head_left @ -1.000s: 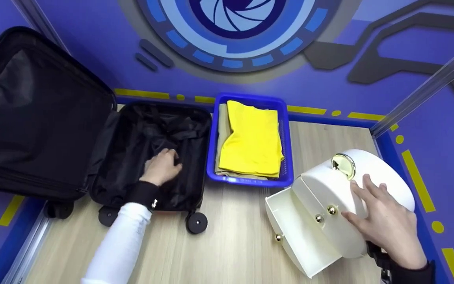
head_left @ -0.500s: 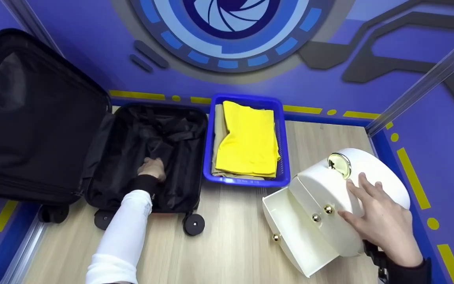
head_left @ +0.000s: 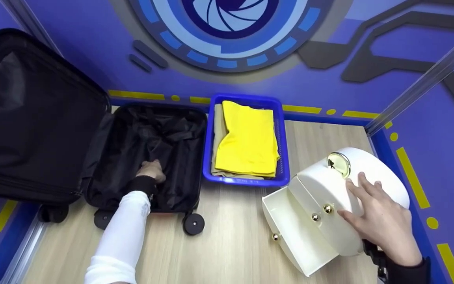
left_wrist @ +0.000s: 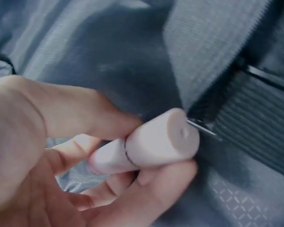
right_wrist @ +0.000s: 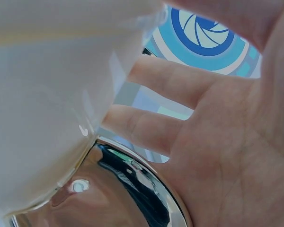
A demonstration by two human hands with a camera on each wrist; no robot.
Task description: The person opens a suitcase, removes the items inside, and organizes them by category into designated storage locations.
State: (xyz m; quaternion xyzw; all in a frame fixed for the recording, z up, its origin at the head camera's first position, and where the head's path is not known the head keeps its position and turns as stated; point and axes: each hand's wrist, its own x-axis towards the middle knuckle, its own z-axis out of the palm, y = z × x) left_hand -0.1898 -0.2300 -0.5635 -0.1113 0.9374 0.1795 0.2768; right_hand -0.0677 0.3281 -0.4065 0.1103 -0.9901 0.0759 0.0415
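Observation:
My left hand (head_left: 151, 170) is low inside the black suitcase's (head_left: 179, 157) right half. In the left wrist view, its thumb and fingers pinch a small pale pink lipstick tube (left_wrist: 156, 142) with a thin dark ring around it, just above the dark lining and straps. The head view hides the tube behind the hand. On the right, my right hand (head_left: 384, 217) rests with spread fingers on a rounded white drawer box (head_left: 380, 173) with gold knobs. One drawer (head_left: 302, 232) is pulled out, and its visible inside is bare.
Between suitcase and drawer box stands a blue basket (head_left: 246, 181) with a folded yellow cloth (head_left: 246, 138) over beige cloth (head_left: 219, 130). The suitcase lid (head_left: 34, 118) leans open at left. Blue-purple walls (head_left: 329, 94) enclose the wooden table (head_left: 231, 232).
My left hand has moved down and slightly left, deeper into the suitcase, then stayed nearly still. The head view has shifted slightly. My right hand keeps its place on the drawer box.

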